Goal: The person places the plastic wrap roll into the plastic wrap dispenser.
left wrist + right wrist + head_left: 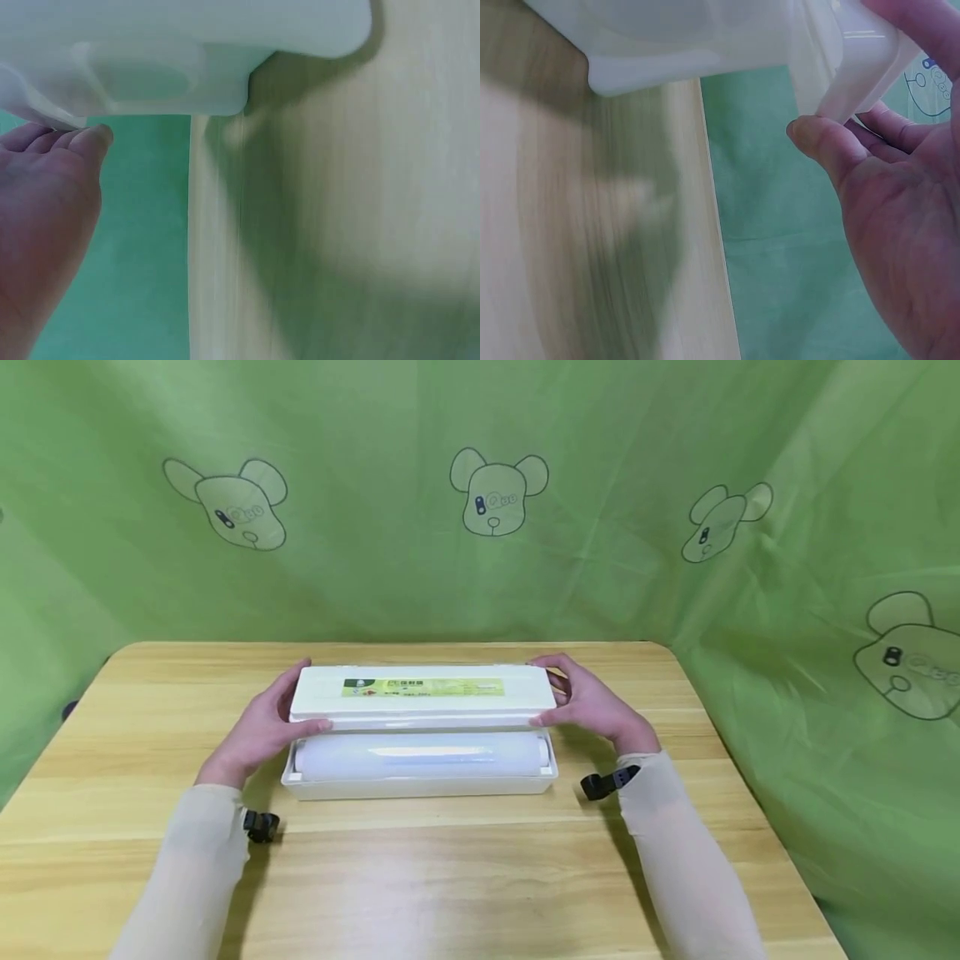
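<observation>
A white lid [420,700] with a green and yellow label is held by its two ends, raised over the back of a white box [420,788]. Inside the box lies a roll of clear plastic wrap [420,756], its front side showing. My left hand [262,731] grips the lid's left end, thumb along the front edge and fingers behind. On the other end, my right hand [596,706] pinches the lid between thumb and fingers. The right wrist view shows that thumb [829,146] at the lid's corner. In the left wrist view the left hand [49,195] meets the lid's underside edge.
The box stands on a light wooden table [465,877]. Behind and to the right hangs a green curtain [360,585] printed with bear heads. A black camera strap sits on each wrist, over pale sleeves [682,860].
</observation>
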Tool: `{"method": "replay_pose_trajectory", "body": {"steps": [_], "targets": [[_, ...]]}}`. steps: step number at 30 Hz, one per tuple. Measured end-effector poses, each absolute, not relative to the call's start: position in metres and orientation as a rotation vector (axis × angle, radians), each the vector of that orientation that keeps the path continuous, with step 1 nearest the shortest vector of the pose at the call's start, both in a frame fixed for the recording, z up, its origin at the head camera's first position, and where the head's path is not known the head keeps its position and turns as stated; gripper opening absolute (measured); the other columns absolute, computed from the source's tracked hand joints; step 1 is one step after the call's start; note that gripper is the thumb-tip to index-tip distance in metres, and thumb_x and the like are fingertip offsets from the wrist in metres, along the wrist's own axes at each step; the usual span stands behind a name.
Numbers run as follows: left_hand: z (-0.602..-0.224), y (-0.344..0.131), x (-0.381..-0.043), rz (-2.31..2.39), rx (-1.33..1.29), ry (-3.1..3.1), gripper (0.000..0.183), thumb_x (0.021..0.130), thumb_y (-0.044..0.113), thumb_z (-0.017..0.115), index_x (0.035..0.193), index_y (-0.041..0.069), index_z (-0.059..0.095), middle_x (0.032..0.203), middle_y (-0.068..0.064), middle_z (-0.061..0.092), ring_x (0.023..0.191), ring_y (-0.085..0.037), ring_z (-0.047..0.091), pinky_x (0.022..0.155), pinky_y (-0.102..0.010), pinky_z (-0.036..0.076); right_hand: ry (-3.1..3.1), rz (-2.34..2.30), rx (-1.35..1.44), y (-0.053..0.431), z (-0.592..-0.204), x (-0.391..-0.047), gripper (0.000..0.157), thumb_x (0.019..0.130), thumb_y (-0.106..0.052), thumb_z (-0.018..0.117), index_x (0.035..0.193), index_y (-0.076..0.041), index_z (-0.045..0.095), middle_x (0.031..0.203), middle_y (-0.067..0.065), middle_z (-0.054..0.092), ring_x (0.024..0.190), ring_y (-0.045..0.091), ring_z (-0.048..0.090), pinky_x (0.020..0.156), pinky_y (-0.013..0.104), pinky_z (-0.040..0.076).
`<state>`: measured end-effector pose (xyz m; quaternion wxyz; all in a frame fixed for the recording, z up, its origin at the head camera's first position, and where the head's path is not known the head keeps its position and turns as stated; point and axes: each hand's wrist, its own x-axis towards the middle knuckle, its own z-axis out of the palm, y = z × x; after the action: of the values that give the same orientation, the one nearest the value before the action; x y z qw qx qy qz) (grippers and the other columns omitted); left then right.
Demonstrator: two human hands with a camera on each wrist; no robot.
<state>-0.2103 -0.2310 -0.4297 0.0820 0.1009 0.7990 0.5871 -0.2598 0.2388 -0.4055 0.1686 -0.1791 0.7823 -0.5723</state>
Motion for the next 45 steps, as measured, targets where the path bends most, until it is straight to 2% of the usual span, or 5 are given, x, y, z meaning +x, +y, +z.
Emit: {"method": "replay_pose_trajectory", "body": {"steps": [10, 18, 27, 34, 45], "targets": [[-0.431, -0.232, -0.205, 1.812, 0.326, 2.376, 0.108, 0.079, 0.013, 0.084, 0.158, 0.011, 0.01, 0.158, -0.016, 0.025, 0.14, -0.032, 0.031, 0.104, -0.014, 0.035, 2.208, -1.653, -0.576, 0.24, -0.402, -0.253, 0.089, 0.069, 0.008, 0.084, 0.142, 0.0, 0.033, 0.142, 0.018, 0.043, 0.134, 0.031, 0.041, 0.099, 0.032, 0.048], [-0.429, -0.231, -0.202, 1.874, 0.354, 2.366, 0.104, 0.08, 0.01, 0.082, 0.158, 0.014, 0.014, 0.158, -0.015, 0.025, 0.141, -0.032, 0.031, 0.104, -0.015, 0.037, 2.258, -1.645, -0.606, 0.241, -0.402, -0.247, 0.093, 0.07, 0.004, 0.085, 0.147, -0.002, 0.034, 0.141, 0.018, 0.046, 0.131, 0.03, 0.046, 0.103, 0.036, 0.045], [-0.428, -0.228, -0.195, 1.898, 0.355, 2.35, 0.102, 0.08, 0.008, 0.082, 0.158, 0.014, 0.016, 0.159, -0.014, 0.024, 0.142, -0.03, 0.029, 0.104, -0.015, 0.036, 2.385, -1.585, -0.639, 0.243, -0.401, -0.24, 0.094, 0.071, -0.001, 0.087, 0.148, -0.002, 0.034, 0.154, 0.01, 0.032, 0.14, 0.027, 0.033, 0.116, 0.038, 0.025], [-0.426, -0.231, -0.191, 1.873, 0.368, 2.388, 0.101, 0.08, 0.008, 0.082, 0.158, 0.016, 0.018, 0.162, -0.008, 0.016, 0.146, -0.026, 0.02, 0.108, -0.013, 0.028, 2.339, -1.622, -0.653, 0.24, -0.4, -0.239, 0.094, 0.07, 0.002, 0.087, 0.148, -0.003, 0.035, 0.15, 0.014, 0.039, 0.137, 0.027, 0.039, 0.114, 0.036, 0.03], [-0.427, -0.232, -0.188, 1.956, 0.393, 2.365, 0.097, 0.081, 0.003, 0.08, 0.157, 0.014, 0.021, 0.162, -0.006, 0.016, 0.146, -0.025, 0.019, 0.109, -0.014, 0.028, 2.349, -1.586, -0.678, 0.242, -0.402, -0.234, 0.089, 0.071, -0.001, 0.087, 0.145, -0.001, 0.038, 0.14, 0.015, 0.048, 0.131, 0.028, 0.045, 0.112, 0.036, 0.035]]}}
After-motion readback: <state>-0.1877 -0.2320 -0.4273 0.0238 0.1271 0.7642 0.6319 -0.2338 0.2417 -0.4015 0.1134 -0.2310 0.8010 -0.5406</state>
